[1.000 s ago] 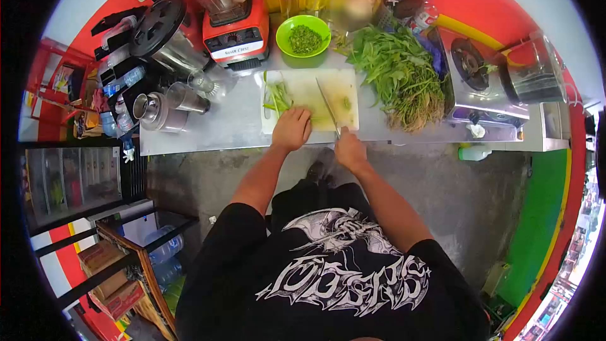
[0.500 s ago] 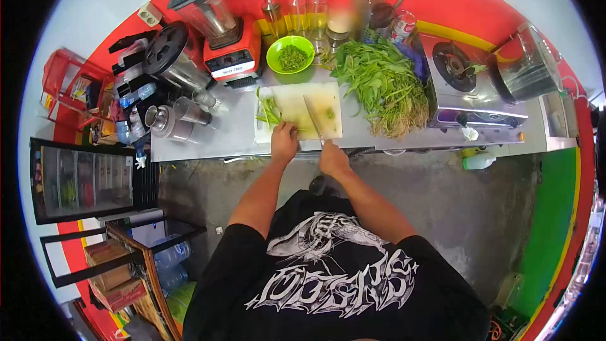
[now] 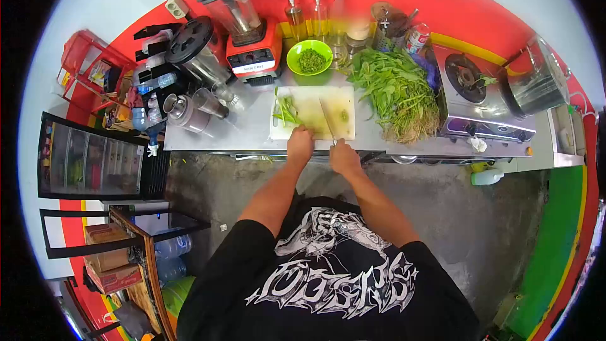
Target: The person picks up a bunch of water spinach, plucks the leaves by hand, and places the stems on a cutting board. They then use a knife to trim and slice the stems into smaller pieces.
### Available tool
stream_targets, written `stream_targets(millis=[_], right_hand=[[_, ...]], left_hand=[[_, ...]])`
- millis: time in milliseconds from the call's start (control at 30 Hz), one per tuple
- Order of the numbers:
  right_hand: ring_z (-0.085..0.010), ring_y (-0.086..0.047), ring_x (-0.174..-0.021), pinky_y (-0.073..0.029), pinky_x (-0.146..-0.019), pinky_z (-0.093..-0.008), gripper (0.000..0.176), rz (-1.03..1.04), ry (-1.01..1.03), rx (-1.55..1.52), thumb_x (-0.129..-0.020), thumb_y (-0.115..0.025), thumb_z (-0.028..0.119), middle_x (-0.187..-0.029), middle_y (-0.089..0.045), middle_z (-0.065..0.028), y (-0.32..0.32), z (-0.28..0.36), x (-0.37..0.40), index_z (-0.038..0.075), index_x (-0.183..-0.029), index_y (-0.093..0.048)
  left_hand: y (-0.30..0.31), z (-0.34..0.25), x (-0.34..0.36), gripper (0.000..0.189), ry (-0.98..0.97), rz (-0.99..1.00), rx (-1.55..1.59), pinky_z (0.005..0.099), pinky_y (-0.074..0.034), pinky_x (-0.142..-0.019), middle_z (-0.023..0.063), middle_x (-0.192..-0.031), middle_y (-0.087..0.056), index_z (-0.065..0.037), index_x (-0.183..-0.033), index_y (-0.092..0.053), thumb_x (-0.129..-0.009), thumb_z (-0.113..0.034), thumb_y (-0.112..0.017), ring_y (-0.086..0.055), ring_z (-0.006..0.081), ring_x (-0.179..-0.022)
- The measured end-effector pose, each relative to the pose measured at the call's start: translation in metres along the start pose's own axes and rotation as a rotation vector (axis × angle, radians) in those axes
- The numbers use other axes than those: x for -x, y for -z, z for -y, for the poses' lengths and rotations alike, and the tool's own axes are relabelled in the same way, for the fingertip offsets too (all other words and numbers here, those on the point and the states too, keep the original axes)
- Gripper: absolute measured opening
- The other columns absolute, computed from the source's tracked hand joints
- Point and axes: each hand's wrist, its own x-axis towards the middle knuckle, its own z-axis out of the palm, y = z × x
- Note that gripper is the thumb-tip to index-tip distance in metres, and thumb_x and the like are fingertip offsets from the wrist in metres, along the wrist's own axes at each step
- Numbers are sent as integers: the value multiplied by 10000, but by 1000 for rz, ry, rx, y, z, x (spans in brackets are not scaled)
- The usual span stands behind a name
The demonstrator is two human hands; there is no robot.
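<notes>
A white cutting board [image 3: 303, 95] lies near the counter's front edge. My right hand [image 3: 344, 156] is closed round the handle of a knife [image 3: 327, 116], whose blade rests across the board and points away from me. My left hand [image 3: 300, 143] is at the board's front edge, fingers curled down; what they pinch, if anything, is hidden. Cut green stems [image 3: 287, 111] lie on the board's left side, beyond that hand. A small heap of chopped greens [image 3: 344, 115] sits right of the blade. Behind the board stands a green bowl [image 3: 292, 63] with chopped greens in it.
A large bunch of leafy greens with roots [image 3: 401, 91] lies right of the board. Farther right is a gas stove [image 3: 483, 113] with a big pot [image 3: 536, 82]. On the left stand a red blender [image 3: 254, 60] and steel cups [image 3: 183, 110]. Pump bottles [image 3: 295, 19] line the back.
The whole view has shifted, so the counter appears farther right in it. Relative to the board, both hands and the knife look almost unmoved.
</notes>
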Motion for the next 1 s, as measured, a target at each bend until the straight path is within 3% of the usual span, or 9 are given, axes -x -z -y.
stream_targets(millis=[133, 300, 467, 567, 733, 933, 1000], right_hand=[[-496, -682, -995, -531, -899, -561, 413, 4, -9, 68, -1000, -530, 321, -1040, -699, -305, 1, 2, -2, -66, -1144, -539], [-480, -672, -1038, -521, -918, -554, 399, 12, -44, 49, -1012, -520, 325, -1083, -687, -307, 20, 17, 3, -38, -1176, -542], [-465, -669, -1059, -520, -923, -549, 410, -24, -110, 88, -1015, -517, 332, -1102, -682, -306, 7, 29, -6, -29, -1210, -519], [-460, -672, -1058, -521, -921, -546, 411, -21, -150, 95, -1024, -502, 334, -1102, -686, -300, -4, 33, -3, -25, -1223, -504], [-457, -682, -1042, -525, -908, -547, 379, -55, -210, 105, -1036, -480, 326, -1090, -696, -288, -21, 33, -21, -8, -1215, -500], [-464, -692, -994, -526, -879, -565, 350, -70, -141, 169, -1025, -490, 316, -1058, -705, -282, 0, 52, -24, 4, -1182, -503], [-464, -686, -1005, -523, -879, -566, 353, -53, -188, 188, -1026, -491, 318, -1074, -699, -286, -4, 56, -12, 2, -1182, -502]], left_hand=[[-5, 9, -17, 123, 29, 42, -12, 463, -577, -827, 145, -982, -688, -72, -857, -744, -849, -91, -623, -686, 360, -939], [-8, 21, -33, 113, 72, 37, 178, 483, -560, -800, 151, -973, -703, -86, -887, -745, -840, -91, -642, -691, 353, -945], [-5, 37, -49, 129, 67, 224, 401, 464, -558, -822, 152, -962, -705, -113, -926, -734, -844, -80, -641, -695, 366, -934], [-14, 42, -49, 122, -11, 163, 333, 418, -560, -804, 164, -928, -727, -75, -939, -736, -829, -60, -685, -710, 326, -890], [-5, 43, -40, 112, -59, 161, 364, 447, -548, -793, 166, -961, -681, -105, -939, -723, -856, -65, -659, -686, 362, -892], [-6, 45, -50, 67, -59, 170, 402, 460, -540, -785, 174, -955, -668, -84, -905, -696, -842, -78, -674, -679, 368, -884], [-9, 50, -54, 107, -18, 275, 459, 486, -534, -836, 165, -1037, -666, -100, -918, -688, -836, -44, -648, -663, 387, -975]])
